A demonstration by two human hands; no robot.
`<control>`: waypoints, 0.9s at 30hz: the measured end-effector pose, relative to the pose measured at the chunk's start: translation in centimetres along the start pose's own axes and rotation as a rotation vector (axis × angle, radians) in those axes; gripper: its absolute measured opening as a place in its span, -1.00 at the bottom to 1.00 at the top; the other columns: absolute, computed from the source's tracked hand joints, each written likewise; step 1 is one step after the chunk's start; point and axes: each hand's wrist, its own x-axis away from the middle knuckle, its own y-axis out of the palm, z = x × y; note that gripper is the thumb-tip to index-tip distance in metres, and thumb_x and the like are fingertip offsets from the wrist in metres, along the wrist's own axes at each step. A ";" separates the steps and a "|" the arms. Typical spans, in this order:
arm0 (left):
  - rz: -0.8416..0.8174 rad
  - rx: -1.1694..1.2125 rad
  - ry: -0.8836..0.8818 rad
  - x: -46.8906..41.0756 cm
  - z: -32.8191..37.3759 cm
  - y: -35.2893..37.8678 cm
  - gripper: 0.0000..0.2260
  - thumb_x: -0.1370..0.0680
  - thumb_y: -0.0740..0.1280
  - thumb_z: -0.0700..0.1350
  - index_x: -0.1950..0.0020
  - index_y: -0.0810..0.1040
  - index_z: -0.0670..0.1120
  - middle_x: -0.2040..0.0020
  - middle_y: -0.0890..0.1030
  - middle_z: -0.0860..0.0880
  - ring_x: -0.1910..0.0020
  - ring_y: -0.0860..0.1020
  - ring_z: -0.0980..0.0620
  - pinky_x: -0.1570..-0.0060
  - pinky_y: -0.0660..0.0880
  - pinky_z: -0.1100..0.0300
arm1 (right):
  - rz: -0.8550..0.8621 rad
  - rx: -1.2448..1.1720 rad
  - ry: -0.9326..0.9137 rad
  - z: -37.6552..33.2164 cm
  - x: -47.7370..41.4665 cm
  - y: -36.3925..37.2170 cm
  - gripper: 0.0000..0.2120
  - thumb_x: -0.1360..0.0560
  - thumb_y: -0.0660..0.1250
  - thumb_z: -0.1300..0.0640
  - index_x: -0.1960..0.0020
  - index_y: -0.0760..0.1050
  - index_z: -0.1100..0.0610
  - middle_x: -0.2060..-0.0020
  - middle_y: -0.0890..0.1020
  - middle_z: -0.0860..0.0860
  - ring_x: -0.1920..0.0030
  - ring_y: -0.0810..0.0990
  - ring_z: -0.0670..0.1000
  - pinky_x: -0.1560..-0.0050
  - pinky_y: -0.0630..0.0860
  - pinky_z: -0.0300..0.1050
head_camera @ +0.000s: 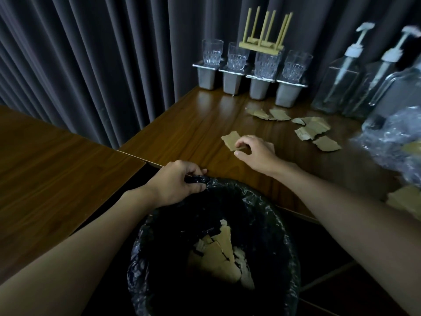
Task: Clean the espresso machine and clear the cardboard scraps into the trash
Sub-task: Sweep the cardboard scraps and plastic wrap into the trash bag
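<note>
**Near.** The trash bin [141, 258], lined with a black bag, stands below the table edge. Torn cardboard pieces [218, 254] lie in its bottom. The left hand [175, 181] grips the far-left rim of the bag, its fingers [193, 173] curled round bunched plastic.

**Middle.** Just beyond the bin, the right hand [255, 153] rests palm down on the table [193, 115]. Its fingers [239, 153] are narrow: thumb and forefinger pinch the right edge of one cardboard scrap [231, 141]. The scrap lies flat on the wood and runs from the fingertips to the left and slightly far. The bin mouth lies near and a little left of this hand, just past the table edge.

**Judgement.** The coming move is a short pull of the scrap toward the near left, over the table edge, with release above the bin. The right hand is placed for it; the left is taken up with the bag.

**Farther right.** Loose scraps [312, 131] lie well apart from the right hand, with a further cluster [271, 114] behind them. Clear plastic wrap [391, 142] sits at the right edge.

**Far.** Glasses [266, 65] stand on grey holders, with pump bottles [339, 83] to their right. The espresso machine is not in view.
</note>
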 end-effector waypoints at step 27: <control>0.057 0.025 -0.045 0.4 0.7 0.8 -0.89 -0.51 0.47 -0.07 0.07 0.63 -0.09 -0.08 0.63 0.13 -0.22 0.53 0.20 -0.20 0.47 0.12 | -0.187 -0.747 0.100 -1.8 5.9 -4.5 -0.77 -0.60 0.26 0.10 -0.22 0.58 0.07 -0.14 0.64 -0.05 -0.21 0.55 -0.03 -0.05 0.42 -0.24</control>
